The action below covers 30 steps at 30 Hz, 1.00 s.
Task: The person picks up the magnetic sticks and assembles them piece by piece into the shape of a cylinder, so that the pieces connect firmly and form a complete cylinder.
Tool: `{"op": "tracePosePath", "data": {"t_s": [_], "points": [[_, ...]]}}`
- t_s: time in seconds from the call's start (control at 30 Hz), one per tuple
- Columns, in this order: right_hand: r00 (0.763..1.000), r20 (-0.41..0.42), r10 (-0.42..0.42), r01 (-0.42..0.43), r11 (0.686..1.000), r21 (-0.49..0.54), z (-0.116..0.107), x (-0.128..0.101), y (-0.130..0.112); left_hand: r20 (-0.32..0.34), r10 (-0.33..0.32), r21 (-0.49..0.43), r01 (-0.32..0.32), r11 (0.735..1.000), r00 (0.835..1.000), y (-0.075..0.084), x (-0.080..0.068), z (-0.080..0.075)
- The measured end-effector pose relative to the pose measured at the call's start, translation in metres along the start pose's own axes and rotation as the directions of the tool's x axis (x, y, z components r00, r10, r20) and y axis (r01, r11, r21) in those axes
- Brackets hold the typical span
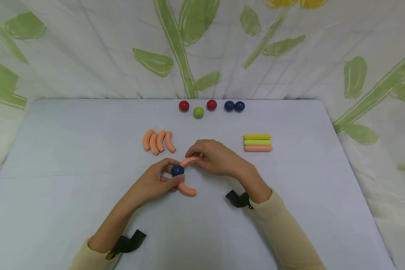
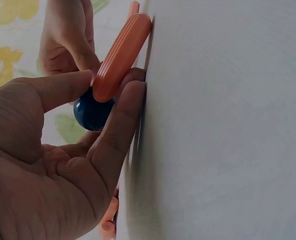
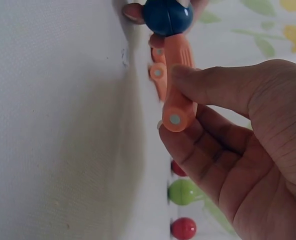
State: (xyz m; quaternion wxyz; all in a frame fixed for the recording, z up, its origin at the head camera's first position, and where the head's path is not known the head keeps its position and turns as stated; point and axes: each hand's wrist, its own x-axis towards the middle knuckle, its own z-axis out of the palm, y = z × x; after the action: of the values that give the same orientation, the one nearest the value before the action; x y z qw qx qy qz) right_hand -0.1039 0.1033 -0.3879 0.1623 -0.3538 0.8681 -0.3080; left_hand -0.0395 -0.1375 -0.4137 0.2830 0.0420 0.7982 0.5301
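Observation:
My left hand pinches a dark blue ball between thumb and fingers just above the table. An orange curved piece runs from under the ball toward me and lies on the table. My right hand pinches a second orange curved piece, whose end meets the ball. The left wrist view shows the ball against a ribbed orange piece. In the right wrist view my thumb and fingers grip the orange piece, and the ball sits at its far end.
Several orange curved pieces lie behind my left hand. Yellow, green and orange sticks lie at the right. Two red balls, a green one and two blue ones line the table's far edge.

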Motion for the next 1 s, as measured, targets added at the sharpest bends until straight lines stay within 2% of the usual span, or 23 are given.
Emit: {"op": "tracePosePath", "data": {"t_s": [0.13, 0.4, 0.57, 0.73, 0.87, 1.0], "points": [[1.0, -0.007, -0.018, 0.018, 1.0, 0.014, 0.0022, -0.0001, 0.0008, -0.001, 0.0, 0.017, 0.0, 1.0, 1.0, 0.0001, -0.0004, 0.0013], [0.998, -0.005, -0.056, 0.056, 0.998, 0.025, 0.0029, 0.002, 0.0004, -0.008, -0.013, -0.046, 0.013, 0.999, 1.0, -0.0024, -0.0013, 0.0], [0.998, -0.002, -0.058, 0.058, 0.998, 0.032, 0.0052, 0.0035, -0.0011, -0.045, -0.026, 0.045, 0.028, 0.999, 0.999, 0.0008, -0.0019, 0.0], [0.997, -0.004, -0.074, 0.074, 0.996, 0.04, 0.0064, 0.0046, -0.0049, -0.094, 0.008, 0.17, 0.008, 0.985, 0.996, 0.0024, -0.0026, -0.0025], [0.996, 0.0, -0.085, 0.085, 0.996, 0.039, 0.0063, 0.0048, -0.0068, -0.108, 0.052, 0.183, -0.032, 0.983, 0.993, -0.0002, -0.0015, -0.0054], [0.998, 0.019, -0.059, 0.059, 0.998, 0.034, 0.006, 0.0048, -0.0054, -0.109, 0.074, 0.186, -0.053, 0.981, 0.991, -0.002, 0.0, -0.0064]]}}
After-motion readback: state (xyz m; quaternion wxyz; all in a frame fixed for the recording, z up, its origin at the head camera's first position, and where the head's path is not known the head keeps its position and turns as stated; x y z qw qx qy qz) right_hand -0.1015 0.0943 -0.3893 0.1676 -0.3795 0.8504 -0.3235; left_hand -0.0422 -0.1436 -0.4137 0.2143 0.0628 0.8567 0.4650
